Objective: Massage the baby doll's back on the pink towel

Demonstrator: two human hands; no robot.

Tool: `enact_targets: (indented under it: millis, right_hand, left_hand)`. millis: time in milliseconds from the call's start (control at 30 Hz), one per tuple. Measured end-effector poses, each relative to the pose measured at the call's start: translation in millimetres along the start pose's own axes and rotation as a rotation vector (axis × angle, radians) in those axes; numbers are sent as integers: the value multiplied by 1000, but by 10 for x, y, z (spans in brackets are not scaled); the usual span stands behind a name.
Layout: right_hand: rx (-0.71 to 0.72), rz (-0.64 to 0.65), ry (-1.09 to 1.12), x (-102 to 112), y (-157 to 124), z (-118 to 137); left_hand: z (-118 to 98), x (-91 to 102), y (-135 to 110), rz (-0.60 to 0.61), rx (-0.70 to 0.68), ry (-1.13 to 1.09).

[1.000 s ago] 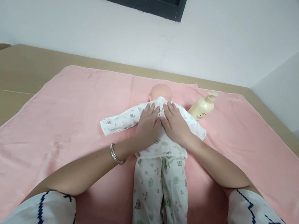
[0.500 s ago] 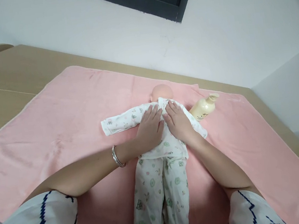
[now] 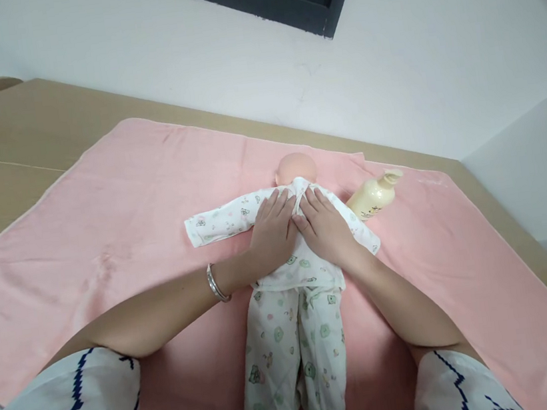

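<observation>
Closest in, patterned sleeves flank the doll's printed trousers, with the feet cut off by the lower edge. Beyond them, the left hand, a bracelet at its wrist, and the right hand lie flat on the doll's top, fingers extended, pinching nothing. Compared with half a second ago, the right thumb has drawn in against the left hand; the doll, apparently face down on the pink blanket, keeps its place, suggesting light, centred contact. A pump bottle lies beside its right-hand sleeve; behind stands the white wall.
</observation>
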State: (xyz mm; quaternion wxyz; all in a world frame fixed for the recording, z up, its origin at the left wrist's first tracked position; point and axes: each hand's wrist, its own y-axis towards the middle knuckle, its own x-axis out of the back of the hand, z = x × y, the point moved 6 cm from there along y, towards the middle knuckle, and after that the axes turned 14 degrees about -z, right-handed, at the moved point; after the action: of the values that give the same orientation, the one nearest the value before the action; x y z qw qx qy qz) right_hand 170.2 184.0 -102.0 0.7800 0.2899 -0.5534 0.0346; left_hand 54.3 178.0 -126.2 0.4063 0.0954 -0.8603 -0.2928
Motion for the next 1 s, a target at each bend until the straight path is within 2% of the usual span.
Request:
enact_targets:
  millis: [467,733,867,933,1000]
  right_hand:
    - [-31,13,16,-14,7,-12]
    - [-112,-66,100,-46,28,-123]
    - [-104,-66,41,-40,-20,-48]
    - [-93,-60,-7,-31,-82,43]
    - [-71,-65,-39,-17,-149,144]
  left_hand:
    - [23,-1,-18,-18,9,-24]
    - [-12,17,-24,-22,0,-13]
    - [54,23,44,-7,-14,25]
    - [127,13,121,-1,-64,46]
    - [165,-15,186,20,-179,60]
